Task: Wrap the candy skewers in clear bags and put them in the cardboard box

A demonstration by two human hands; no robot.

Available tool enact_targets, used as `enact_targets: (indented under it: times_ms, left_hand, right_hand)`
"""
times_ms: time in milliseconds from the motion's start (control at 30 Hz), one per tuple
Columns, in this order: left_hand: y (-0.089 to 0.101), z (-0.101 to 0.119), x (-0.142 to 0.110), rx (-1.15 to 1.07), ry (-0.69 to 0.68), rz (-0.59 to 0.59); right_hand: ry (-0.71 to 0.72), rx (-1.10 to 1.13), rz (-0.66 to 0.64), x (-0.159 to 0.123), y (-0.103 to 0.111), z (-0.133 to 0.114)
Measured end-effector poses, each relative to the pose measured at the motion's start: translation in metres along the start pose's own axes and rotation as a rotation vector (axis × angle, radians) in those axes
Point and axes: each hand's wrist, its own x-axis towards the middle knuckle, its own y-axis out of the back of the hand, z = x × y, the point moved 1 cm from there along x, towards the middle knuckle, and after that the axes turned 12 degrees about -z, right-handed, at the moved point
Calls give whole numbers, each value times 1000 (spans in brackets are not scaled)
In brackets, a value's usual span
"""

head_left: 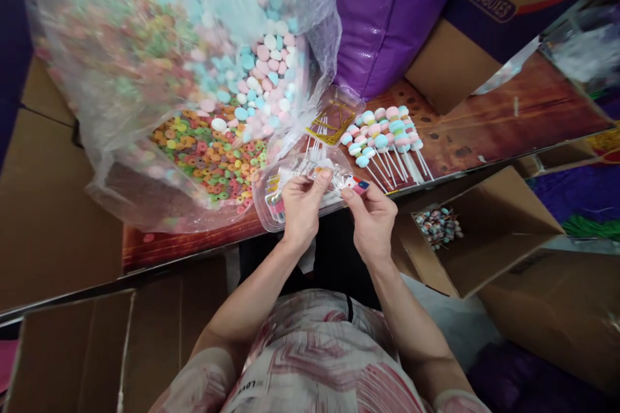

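Note:
Both hands are in front of me over the table edge, pinching a small clear plastic wrapper [339, 181] stretched between them. My left hand [301, 210] is closed on one end, thumb against forefinger. My right hand [374, 216] pinches the other end, where a red, white and blue printed piece [358, 184] shows. What lies inside the wrapper is too small to make out. Beneath the hands is a clear plastic tub [271, 224] with white sticks and printed pieces. To the right lie several candy sticks [387, 132] with pastel pieces on white stems.
A large clear bag [145, 71] holds pastel candies [264, 74] and coloured candy rings [208, 164]. Gold ties [332, 122] lie in a small clear tray behind the tub. A purple sack [382, 19] stands behind. At lower right, an open carton [489, 232] contains finished-looking sticks [438, 227].

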Motion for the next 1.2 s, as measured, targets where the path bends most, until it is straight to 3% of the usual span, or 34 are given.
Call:
enact_targets:
  times_ms: [167, 333, 467, 733, 967, 1067, 1200]
  left_hand:
    - [-4, 0, -9, 12, -37, 15]
    - [1, 8, -9, -62, 22, 3]
    - [5, 6, -7, -25, -40, 45]
    - [6, 4, -11, -21, -53, 15]
    - [2, 3, -5, -91, -77, 110]
    - [6, 2, 1, -118, -16, 171]
    - [18, 5, 14, -191, 91, 264]
  right_hand:
    - [12, -94, 97, 3, 1, 0]
    - [-2, -157, 80, 5, 6, -2]
    - [12, -164, 50, 6, 8, -1]
    - [39, -260, 152, 8, 10, -3]
    - [60, -303, 146, 17, 16, 1]
    - [103, -438, 212, 28, 29, 12]
    - [63, -936, 205, 42, 47, 36]
